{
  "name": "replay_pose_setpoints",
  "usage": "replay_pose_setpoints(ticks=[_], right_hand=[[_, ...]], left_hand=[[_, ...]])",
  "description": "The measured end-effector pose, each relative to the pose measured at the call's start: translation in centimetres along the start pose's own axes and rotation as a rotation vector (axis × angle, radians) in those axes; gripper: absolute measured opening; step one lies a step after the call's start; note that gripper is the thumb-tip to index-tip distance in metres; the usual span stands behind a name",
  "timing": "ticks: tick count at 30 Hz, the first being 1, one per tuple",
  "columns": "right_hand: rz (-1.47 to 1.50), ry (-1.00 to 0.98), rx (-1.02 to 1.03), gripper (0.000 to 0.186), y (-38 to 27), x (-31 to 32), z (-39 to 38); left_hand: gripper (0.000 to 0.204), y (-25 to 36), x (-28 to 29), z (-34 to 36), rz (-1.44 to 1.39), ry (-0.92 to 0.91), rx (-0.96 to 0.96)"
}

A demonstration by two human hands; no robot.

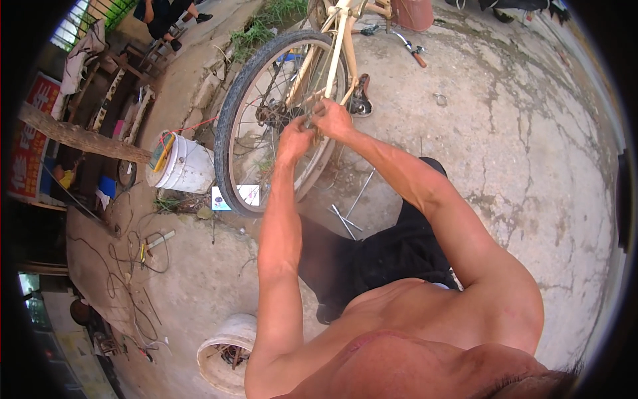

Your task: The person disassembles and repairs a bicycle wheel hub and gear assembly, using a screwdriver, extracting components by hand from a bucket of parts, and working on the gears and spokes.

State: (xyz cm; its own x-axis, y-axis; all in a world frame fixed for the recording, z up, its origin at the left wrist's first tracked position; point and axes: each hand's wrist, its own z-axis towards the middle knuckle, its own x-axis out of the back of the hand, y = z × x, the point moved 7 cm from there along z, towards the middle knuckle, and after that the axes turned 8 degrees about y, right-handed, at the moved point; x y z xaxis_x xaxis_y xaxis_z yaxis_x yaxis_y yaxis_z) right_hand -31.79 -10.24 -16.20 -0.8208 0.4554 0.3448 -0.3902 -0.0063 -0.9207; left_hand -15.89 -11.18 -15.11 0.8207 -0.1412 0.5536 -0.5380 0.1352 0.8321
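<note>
Both of my hands are at the rear part of a cream bicycle (340, 40), working close together on the wheel (234, 86) with its dark tire, just right of the hub (271, 114). My left hand (296, 139) is raised among the spokes with its fingers curled and pinched. My right hand (329, 118) is beside it, fingers bent by the cream frame tubes. What either hand grips is too small and hidden to make out.
A white bucket (186, 166) and small box (236, 196) lie left. A cross wrench (343, 219) is below the wheel, handlebar parts (409, 46) beyond. Another bucket (226, 352), cables (143, 259), cluttered bench (106, 100) and red sign (33, 146) are around. A person (163, 16) sits top left.
</note>
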Motion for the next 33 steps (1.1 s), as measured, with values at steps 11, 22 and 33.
replay_pose_setpoints(ticks=[11,22,33], right_hand=[[0.882,-0.100,-0.491,0.020,2.4,0.7,1.7],[-0.574,-0.263,0.704,0.031,-7.0,2.2,2.8],[-0.826,-0.489,0.990,0.026,-8.1,-0.8,2.7]], left_hand=[[0.055,0.2,0.6,-0.5,0.033,0.139,0.000],[0.053,0.2,0.5,-0.9,0.120,0.184,-0.028],[0.053,-0.2,0.6,-0.5,0.162,0.266,-0.108]])
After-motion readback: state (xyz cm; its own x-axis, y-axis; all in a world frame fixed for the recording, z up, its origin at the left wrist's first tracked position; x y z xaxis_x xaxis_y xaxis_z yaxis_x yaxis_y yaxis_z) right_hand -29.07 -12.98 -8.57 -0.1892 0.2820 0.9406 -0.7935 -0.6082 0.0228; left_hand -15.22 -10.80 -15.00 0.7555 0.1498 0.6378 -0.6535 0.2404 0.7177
